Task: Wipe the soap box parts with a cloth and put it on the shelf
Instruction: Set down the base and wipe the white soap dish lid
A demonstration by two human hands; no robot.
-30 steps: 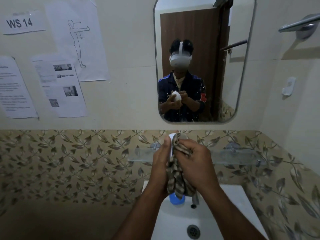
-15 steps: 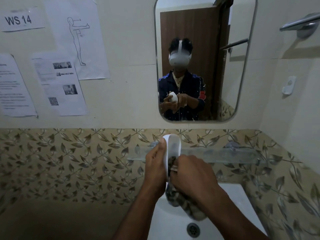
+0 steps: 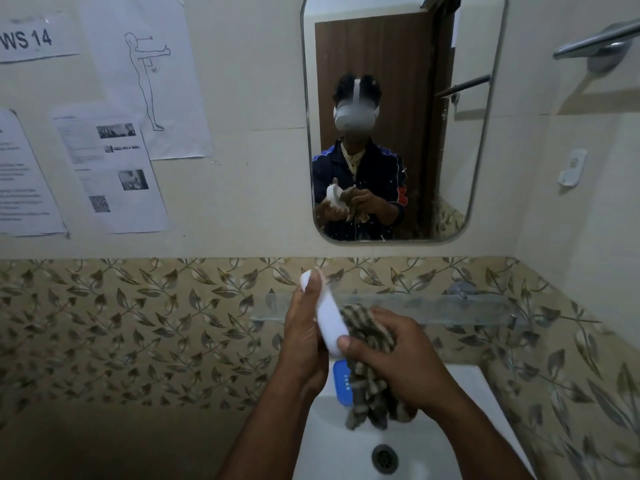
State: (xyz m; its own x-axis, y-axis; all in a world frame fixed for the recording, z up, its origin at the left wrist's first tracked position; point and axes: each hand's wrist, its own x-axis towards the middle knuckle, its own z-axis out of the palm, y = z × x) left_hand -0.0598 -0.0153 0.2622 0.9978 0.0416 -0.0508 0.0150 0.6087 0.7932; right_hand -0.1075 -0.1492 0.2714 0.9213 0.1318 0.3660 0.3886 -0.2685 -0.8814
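While our left hand [image 3: 304,327] grips the white oval plastic soap box part [image 3: 329,320] upright, our right hand [image 3: 391,355], clenching the striped brown cloth [image 3: 367,368] beside it, should press firmly along its inner face, above the white sink [image 3: 460,403].

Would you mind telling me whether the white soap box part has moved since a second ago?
Yes. The white soap box part has tilted, its top leaning left, judged against the glass shelf behind it.
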